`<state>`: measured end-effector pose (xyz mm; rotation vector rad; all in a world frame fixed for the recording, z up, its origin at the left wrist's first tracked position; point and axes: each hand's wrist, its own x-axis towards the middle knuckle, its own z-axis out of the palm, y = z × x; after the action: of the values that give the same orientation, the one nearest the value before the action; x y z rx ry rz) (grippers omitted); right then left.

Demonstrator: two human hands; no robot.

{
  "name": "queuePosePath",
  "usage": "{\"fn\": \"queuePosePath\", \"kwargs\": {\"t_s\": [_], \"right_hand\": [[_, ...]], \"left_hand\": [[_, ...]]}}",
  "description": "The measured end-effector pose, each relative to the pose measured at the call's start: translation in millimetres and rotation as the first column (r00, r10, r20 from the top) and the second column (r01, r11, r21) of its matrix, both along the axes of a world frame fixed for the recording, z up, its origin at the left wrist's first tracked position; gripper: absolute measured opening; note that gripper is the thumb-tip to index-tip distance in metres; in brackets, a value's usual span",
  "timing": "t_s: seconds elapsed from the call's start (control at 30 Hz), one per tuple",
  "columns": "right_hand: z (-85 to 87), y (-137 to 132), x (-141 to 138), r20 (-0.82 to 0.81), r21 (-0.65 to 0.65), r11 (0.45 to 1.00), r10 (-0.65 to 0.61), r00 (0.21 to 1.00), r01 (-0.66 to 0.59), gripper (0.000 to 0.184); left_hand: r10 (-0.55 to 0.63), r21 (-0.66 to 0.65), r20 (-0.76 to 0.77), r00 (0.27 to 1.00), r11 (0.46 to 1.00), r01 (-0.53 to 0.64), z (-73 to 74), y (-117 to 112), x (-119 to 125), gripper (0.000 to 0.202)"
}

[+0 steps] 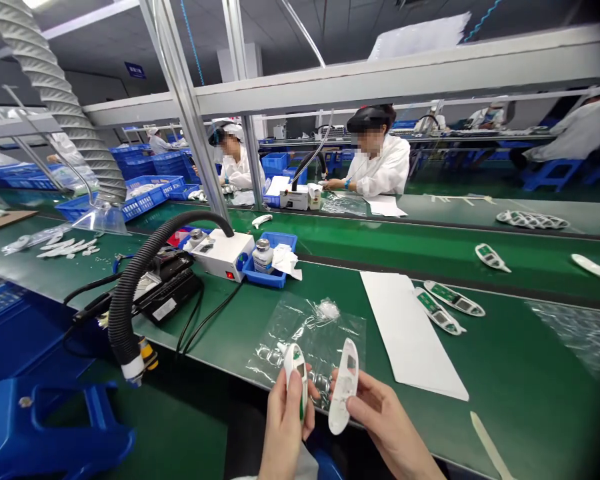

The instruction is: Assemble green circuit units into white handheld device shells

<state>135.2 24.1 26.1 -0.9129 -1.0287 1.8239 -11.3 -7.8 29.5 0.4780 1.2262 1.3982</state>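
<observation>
My left hand (283,420) is closed around a white handheld device body (293,358) with a green circuit board and a small window showing on its side. In my right hand (380,413) a long white plastic shell half (342,400) is pinched between thumb and fingers, its hollow inner side towards me and a rectangular window near the top. The two parts are held apart, side by side, over the table's front edge. Beneath and behind them lies a transparent plastic bag (285,320) with a small heap of tiny transparent pieces (328,309) on it.
White paper sheets (410,340) lie to the right, beside two shells with circuit boards (454,297). A black fume hose (123,300) arches at left from a white box (220,253). A blue tray (265,277) holds a bottle. Across the green conveyor (380,237), co-workers sit.
</observation>
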Motion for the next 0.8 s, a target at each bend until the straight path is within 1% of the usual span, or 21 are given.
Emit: {"fn": "queuePosePath", "kwargs": {"t_s": [0.03, 0.1, 0.2, 0.27, 0.37, 0.47, 0.57, 0.6, 0.67, 0.73, 0.77, 0.8], "right_hand": [[-0.9, -2, 1, 0.065, 0.03, 0.999, -0.026, 0.998, 0.024, 0.04], [-2.2, -6, -2, 0.137, 0.07, 0.997, -0.029, 0.99, 0.02, 0.039], [-0.9, -12, -11, 0.196, 0.139, 0.99, -0.021, 0.98, -0.007, 0.036], [0.9, -13, -15, 0.219, 0.174, 0.985, -0.028, 0.975, -0.011, 0.034], [1.0, -13, -16, 0.231, 0.186, 0.982, -0.025, 0.973, -0.019, 0.036], [-3.1, -12, -13, 0.238, 0.192, 0.981, -0.016, 0.971, -0.03, 0.038], [-8.4, -12, -11, 0.255, 0.202, 0.979, -0.02, 0.967, -0.033, 0.04], [-9.8, -12, -10, 0.265, 0.206, 0.978, -0.03, 0.964, -0.027, 0.04], [-11.1, -12, -9, 0.29, 0.221, 0.975, -0.052, 0.956, -0.014, 0.038], [-10.4, -13, -8, 0.311, 0.24, 0.971, -0.064, 0.948, -0.014, 0.035], [-9.5, -13, -8, 0.318, 0.248, 0.969, -0.063, 0.946, -0.019, 0.034], [-8.7, -13, -8, 0.323, 0.253, 0.967, -0.059, 0.945, -0.026, 0.033]], "left_hand": [[0.022, 0.0, -0.014, 1.0, 1.0, -0.022, -0.4, 0, 0, 0.048], [0.023, 0.021, 0.021, 1.0, 0.999, -0.024, -0.4, 0, 1, 0.043], [-0.073, 0.092, 0.108, 0.991, 0.994, 0.064, 1.2, 0, 6, 0.044], [-0.141, 0.151, 0.101, 0.985, 0.981, 0.125, 2.0, 1, 10, 0.039], [-0.177, 0.172, 0.092, 0.98, 0.972, 0.159, 0.7, 2, 14, 0.037], [-0.178, 0.158, 0.102, 0.979, 0.974, 0.161, -3.7, 3, 15, 0.04], [-0.155, 0.143, 0.084, 0.984, 0.98, 0.142, -10.1, 2, 16, 0.047], [-0.131, 0.115, 0.08, 0.988, 0.986, 0.121, -12.5, 1, 17, 0.05], [-0.054, 0.004, 0.077, 0.996, 0.999, 0.054, -17.4, -1, 17, 0.057], [0.009, -0.096, 0.091, 0.996, 0.995, 0.0, -21.5, -4, 18, 0.06], [0.015, -0.107, 0.115, 0.993, 0.994, -0.003, -23.0, -5, 18, 0.06], [0.0, -0.086, 0.142, 0.99, 0.996, 0.012, -24.0, -5, 19, 0.059]]}}
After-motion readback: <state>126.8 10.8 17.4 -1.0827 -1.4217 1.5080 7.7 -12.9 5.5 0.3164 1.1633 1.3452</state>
